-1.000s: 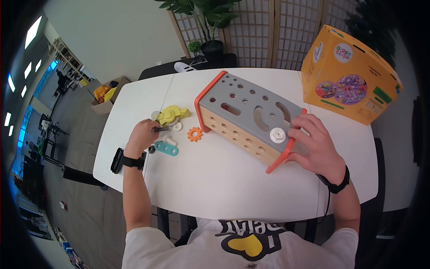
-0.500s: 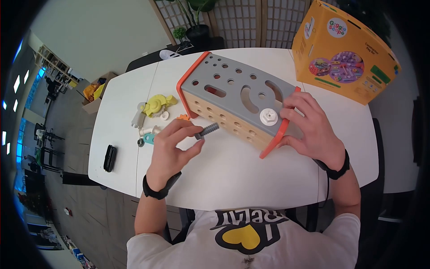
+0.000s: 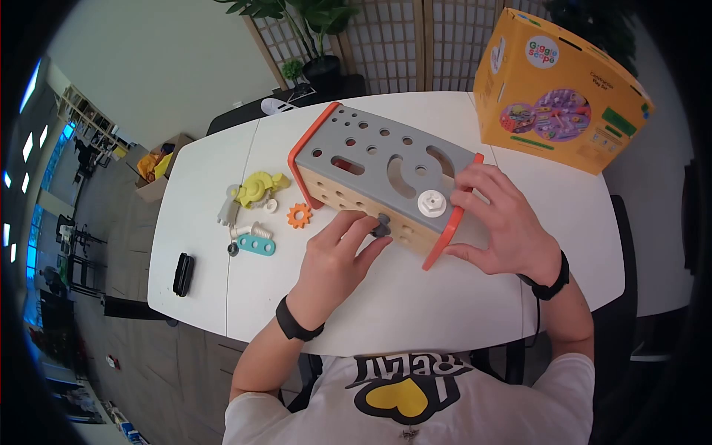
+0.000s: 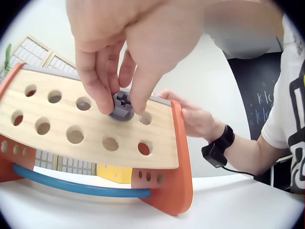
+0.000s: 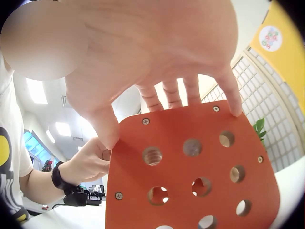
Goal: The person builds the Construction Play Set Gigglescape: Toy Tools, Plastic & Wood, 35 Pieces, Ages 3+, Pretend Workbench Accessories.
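Note:
My left hand (image 3: 334, 254) pinches a grey toy bolt (image 4: 123, 106) by its head, which has a cross-shaped slot. The bolt's shank is hidden, its head right at a hole in the wooden side panel of a toy workbench (image 3: 356, 152). This workbench has a grey top with round holes and curved slots, and red end panels. At its near right end, my right hand (image 3: 512, 219) grips the red end panel (image 5: 190, 162), thumb at one edge and fingers over the top. A white hex bolt head (image 3: 432, 203) sits on the grey top beside that hand.
Left of the workbench lie an orange gear (image 3: 300, 216), a teal strip with holes (image 3: 256, 245), a yellow toy piece (image 3: 259, 188) and several small parts. A black case (image 3: 184, 274) lies near the left edge. At the back right stands a yellow box (image 3: 564, 96).
My left hand picked the grey bolt up from the loose parts and carried it right to the workbench's side panel. The right hand stays on the end panel.

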A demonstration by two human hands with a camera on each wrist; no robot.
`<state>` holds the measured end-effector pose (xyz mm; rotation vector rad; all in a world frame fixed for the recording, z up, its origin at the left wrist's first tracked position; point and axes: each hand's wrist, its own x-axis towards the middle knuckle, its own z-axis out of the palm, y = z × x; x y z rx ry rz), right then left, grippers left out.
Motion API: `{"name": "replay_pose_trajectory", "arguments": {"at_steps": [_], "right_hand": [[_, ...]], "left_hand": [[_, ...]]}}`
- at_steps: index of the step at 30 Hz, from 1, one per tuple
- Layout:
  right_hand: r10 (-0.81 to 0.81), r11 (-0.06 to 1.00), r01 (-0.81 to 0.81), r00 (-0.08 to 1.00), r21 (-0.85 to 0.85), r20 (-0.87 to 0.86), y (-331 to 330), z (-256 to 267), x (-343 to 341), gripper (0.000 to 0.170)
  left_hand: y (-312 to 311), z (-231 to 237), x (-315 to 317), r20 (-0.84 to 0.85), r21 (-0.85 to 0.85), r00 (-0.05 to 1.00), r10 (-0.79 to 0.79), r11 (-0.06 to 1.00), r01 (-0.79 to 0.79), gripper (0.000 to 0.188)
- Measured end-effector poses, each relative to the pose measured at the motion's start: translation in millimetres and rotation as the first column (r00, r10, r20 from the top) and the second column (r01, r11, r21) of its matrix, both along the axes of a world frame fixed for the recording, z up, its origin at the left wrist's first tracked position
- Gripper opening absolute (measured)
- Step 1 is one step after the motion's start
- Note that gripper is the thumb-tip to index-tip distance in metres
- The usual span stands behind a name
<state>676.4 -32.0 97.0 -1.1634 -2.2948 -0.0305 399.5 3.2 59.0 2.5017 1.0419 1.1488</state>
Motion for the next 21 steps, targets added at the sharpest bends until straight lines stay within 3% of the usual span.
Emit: {"name": "replay_pose_trajectory", "arguments": {"at_steps": [5,8,12,14,15,18,20,21], "right_hand": [[-0.023,1.000,0.023,0.999,-0.001,-0.037,-1,-5,-4,0.065],[-0.039,0.999,0.038,0.998,-0.019,-0.053,0,-9,-3,0.064],[-0.051,0.988,0.027,0.986,-0.153,-0.157,-1,-13,8,0.065],[-0.068,0.996,0.056,0.979,-0.067,-0.193,2,-23,21,0.071],[-0.075,0.997,0.072,0.975,-0.024,-0.210,4,-29,27,0.074],[-0.249,0.968,0.213,0.878,-0.130,-0.410,1,-47,39,0.082],[-0.360,0.910,0.180,0.789,-0.373,-0.498,-3,-59,47,0.080],[-0.421,0.864,0.149,0.737,-0.481,-0.529,-5,-65,51,0.080]], "left_hand": [[6,-7,4,0.033,0.078,0.999,-0.023,0.997,0.020,0.024],[7,0,-6,0.046,0.017,0.996,-0.075,0.997,0.075,0.020],[19,6,-31,0.088,0.090,0.996,-0.008,0.996,0.000,0.013],[26,4,-47,0.134,0.049,0.987,0.084,0.995,-0.091,0.012],[32,0,-56,0.142,0.007,0.984,0.108,0.994,-0.110,0.016],[43,-13,-68,0.120,-0.127,0.980,0.161,0.981,-0.146,0.032],[41,-18,-67,0.036,-0.227,0.987,0.154,0.963,-0.142,0.044],[43,-27,-72,-0.098,-0.181,0.991,0.090,0.978,-0.107,0.066]]}}
